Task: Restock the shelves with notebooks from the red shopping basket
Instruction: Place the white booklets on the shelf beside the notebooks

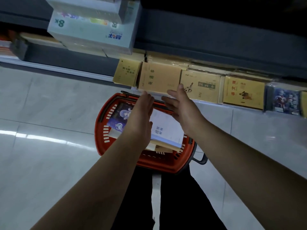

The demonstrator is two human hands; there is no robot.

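1. Both arms are out in front now, reaching over the red basket (106,130) on the floor toward the low shelf (216,47).
2. Left hand (141,112): fingers straight and together, palm turned inward, nothing in its grip. The fingertips are just short of the shelf's front edge.
3. Right hand (180,103): fingers spread and relaxed, thumb up, also holding nothing. Its fingertips lie just beside the lower right corner of the tan notebook (159,77) at the shelf front; I can't tell whether they touch it.
4. That tan notebook lies flat on its stack, its long side running left to right along the shelf edge. It sits ahead of both hands, between them, and the right hand looks the nearer.
5. To its left sits a smaller tan stack (127,73), to its right a notebook with a paint-palette cover (201,85), then one with a dog picture (243,92).
6. The stock to be shelved is below the hands: a white-covered notebook (167,128) on top of the pile in the basket, and a purple cartoon-covered one (119,117) beside it on the left.
7. My read: with both palms facing each other either side of the tan notebook, the hands look set to square it up on the shelf, or else to drop back to the basket for the white one.
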